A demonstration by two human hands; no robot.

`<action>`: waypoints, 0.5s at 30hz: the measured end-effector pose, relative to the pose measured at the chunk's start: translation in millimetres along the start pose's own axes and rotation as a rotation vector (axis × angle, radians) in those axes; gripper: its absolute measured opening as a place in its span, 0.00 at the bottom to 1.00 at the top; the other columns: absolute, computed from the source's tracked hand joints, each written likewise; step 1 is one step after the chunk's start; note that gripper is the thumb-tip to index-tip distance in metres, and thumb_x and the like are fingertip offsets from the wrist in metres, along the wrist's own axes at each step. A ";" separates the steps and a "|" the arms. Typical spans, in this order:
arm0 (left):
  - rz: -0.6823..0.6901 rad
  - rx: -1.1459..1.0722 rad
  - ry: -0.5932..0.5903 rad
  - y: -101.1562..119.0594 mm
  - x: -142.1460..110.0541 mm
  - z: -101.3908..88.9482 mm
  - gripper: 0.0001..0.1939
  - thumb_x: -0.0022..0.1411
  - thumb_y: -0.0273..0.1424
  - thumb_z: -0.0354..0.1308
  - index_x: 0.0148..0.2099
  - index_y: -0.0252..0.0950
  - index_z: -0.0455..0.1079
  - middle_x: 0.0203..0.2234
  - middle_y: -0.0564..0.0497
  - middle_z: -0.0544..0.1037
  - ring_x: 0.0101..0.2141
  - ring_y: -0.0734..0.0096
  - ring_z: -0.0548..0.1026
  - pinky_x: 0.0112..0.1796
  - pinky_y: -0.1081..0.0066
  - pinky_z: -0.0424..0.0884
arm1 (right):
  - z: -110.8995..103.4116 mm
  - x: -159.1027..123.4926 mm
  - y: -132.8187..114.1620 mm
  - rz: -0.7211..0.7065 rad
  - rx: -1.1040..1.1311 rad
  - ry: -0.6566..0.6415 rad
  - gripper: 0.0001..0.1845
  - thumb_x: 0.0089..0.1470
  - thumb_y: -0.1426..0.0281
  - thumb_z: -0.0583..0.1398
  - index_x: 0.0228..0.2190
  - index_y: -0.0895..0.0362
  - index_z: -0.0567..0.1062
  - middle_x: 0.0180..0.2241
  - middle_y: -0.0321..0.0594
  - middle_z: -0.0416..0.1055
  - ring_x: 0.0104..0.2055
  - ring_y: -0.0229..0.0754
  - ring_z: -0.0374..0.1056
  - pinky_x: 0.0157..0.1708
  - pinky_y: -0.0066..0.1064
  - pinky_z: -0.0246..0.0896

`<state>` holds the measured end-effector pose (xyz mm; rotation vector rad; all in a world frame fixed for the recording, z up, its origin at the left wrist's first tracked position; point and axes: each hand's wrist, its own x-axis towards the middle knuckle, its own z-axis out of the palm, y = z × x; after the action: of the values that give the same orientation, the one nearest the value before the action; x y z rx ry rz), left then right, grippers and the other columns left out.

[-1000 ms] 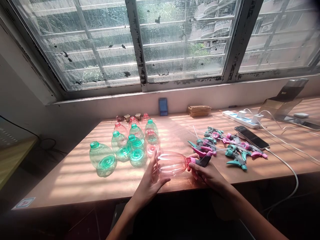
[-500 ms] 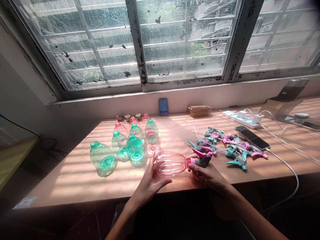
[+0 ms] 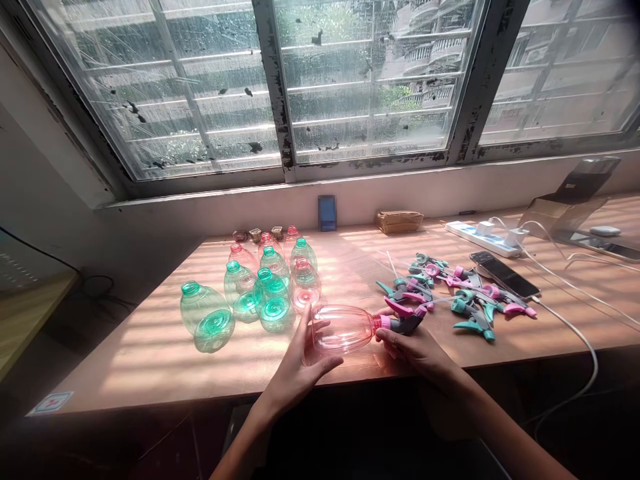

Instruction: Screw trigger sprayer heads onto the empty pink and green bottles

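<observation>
A clear pink spray bottle lies sideways above the table's front edge, its base to the left. My left hand is wrapped round the base end, thumb along the near side. At the neck, the fingers of my right hand pinch the pink collar of a grey and pink trigger sprayer, which sits on the bottle's mouth. Behind the left hand stand several open-topped bottles, among them a green bottle and a pink bottle. Several loose trigger sprayers lie piled beyond my right hand.
On the right of the table are a phone on a white cable, a power strip and a cardboard box. A brown package and a small blue card are by the wall below the window.
The sprayer's head has turned slightly at the bottle's neck within my right hand. My left hand keeps its hold on the base, and the other things stay where they were.
</observation>
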<state>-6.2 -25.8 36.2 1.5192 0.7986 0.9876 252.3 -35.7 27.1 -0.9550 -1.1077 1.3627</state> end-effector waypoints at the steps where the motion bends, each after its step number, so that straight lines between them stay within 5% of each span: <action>1: -0.009 0.000 0.000 1.4 0.4 0.2 0.52 0.61 0.37 0.69 0.75 0.51 0.37 0.65 0.40 0.63 0.63 0.45 0.64 0.61 0.48 0.64 | -0.6 0.1 0.4 -0.005 -0.010 -0.001 0.21 0.48 0.56 0.73 0.36 0.55 0.73 0.23 0.31 0.72 0.19 0.33 0.58 0.19 0.27 0.47; 6: 0.108 0.081 0.016 2.7 2.9 -0.2 0.47 0.62 0.33 0.68 0.74 0.56 0.44 0.72 0.48 0.51 0.68 0.48 0.55 0.65 0.52 0.58 | -3.6 2.6 3.5 0.031 -0.033 -0.006 0.21 0.51 0.54 0.70 0.37 0.54 0.72 0.26 0.33 0.73 0.17 0.33 0.58 0.14 0.26 0.43; 11: 0.001 0.053 0.042 -1.2 2.4 -1.0 0.56 0.59 0.38 0.71 0.75 0.49 0.35 0.60 0.40 0.68 0.60 0.47 0.68 0.58 0.50 0.67 | -1.7 1.0 0.8 0.003 -0.023 -0.001 0.21 0.51 0.55 0.70 0.37 0.54 0.72 0.25 0.33 0.73 0.17 0.33 0.58 0.15 0.26 0.45; 15: -0.035 -0.050 0.038 -0.3 3.0 -1.8 0.52 0.61 0.40 0.69 0.75 0.47 0.39 0.60 0.38 0.68 0.60 0.45 0.68 0.57 0.51 0.69 | -1.1 0.2 -0.6 0.005 -0.055 -0.003 0.22 0.50 0.55 0.71 0.38 0.55 0.72 0.20 0.29 0.69 0.17 0.34 0.57 0.16 0.25 0.45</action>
<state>-6.5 -22.3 36.4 1.4436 0.8185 1.0059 253.5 -35.4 27.4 -0.9969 -1.1510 1.3441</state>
